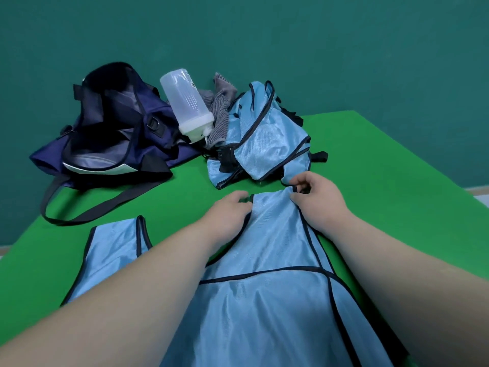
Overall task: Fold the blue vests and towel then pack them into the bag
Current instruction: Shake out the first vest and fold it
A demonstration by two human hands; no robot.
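Holding the blue vest (264, 300) by its far strap, spread on the green table (397, 168) right in front of me. My right hand (318, 200) pinches one corner, my left hand (230, 210) curls its fingers over the other. I'd guess it's thin, floppy, slippery mesh, so the dark bound edges are the best grab. Bag (111, 133) sits open, far left.

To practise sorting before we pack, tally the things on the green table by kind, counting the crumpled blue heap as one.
Bag: 1
Bottle: 1
Grey towel: 1
Heap of crumpled blue vests: 1
Blue vest spread flat: 1
Total: 5
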